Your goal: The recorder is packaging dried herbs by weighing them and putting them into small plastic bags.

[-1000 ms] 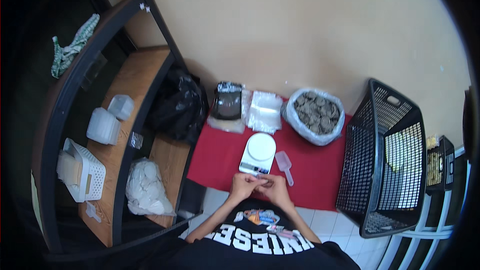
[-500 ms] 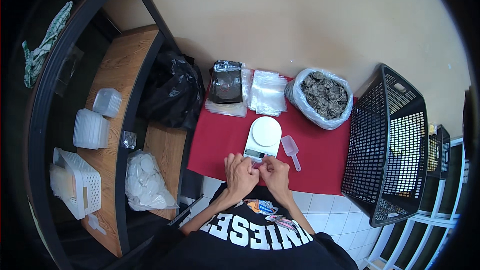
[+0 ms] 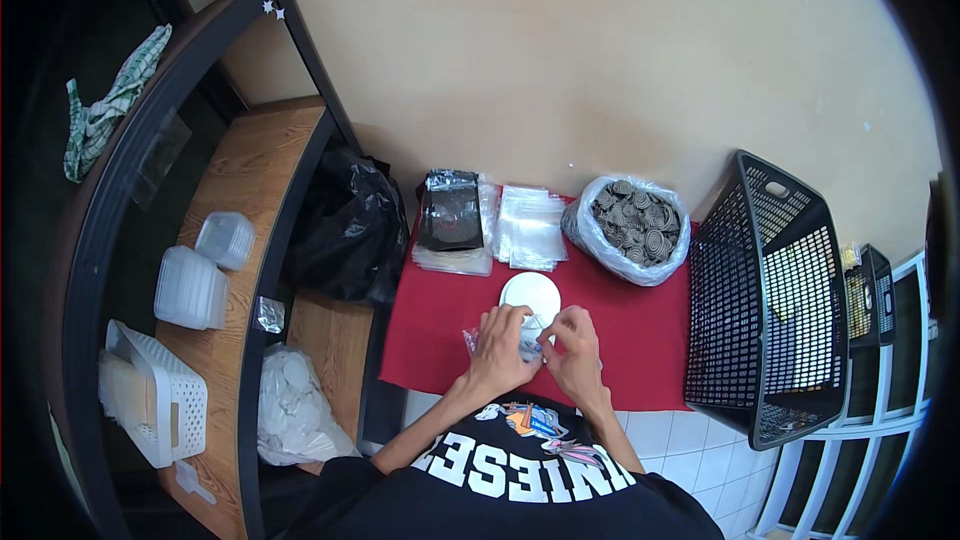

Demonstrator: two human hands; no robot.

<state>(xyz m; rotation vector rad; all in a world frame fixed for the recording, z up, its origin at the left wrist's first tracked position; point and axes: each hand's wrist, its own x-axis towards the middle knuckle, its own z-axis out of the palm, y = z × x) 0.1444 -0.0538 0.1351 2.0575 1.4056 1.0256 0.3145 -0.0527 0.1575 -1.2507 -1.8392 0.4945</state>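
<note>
My left hand (image 3: 497, 352) and my right hand (image 3: 574, 360) are close together over the front of the white kitchen scale (image 3: 528, 288), fingers curled and pinching what looks like a small clear plastic bag (image 3: 532, 340). Their fingers and the bag hide the scale's lower part; the scoop is no longer visible behind my right hand. A small pink bit of plastic (image 3: 470, 340) shows left of my left hand. The red cloth (image 3: 420, 330) lies underneath. Behind the scale are clear bag stacks (image 3: 527, 225), a dark bag stack (image 3: 448, 215) and a lined container of dark coiled pieces (image 3: 636, 220).
A large black crate (image 3: 760, 320) stands at the right, a smaller one (image 3: 870, 295) beyond it. At left, wooden shelving (image 3: 250, 150) holds plastic tubs (image 3: 185, 290), a white basket (image 3: 170, 400) and a white bundle (image 3: 295, 405). A black plastic bag (image 3: 340, 230) sits beside the table.
My hands have moved forward over the scale, covering its front and the scoop that earlier showed to the right. The bag between my fingers shows larger. The whole view has shifted slightly.
</note>
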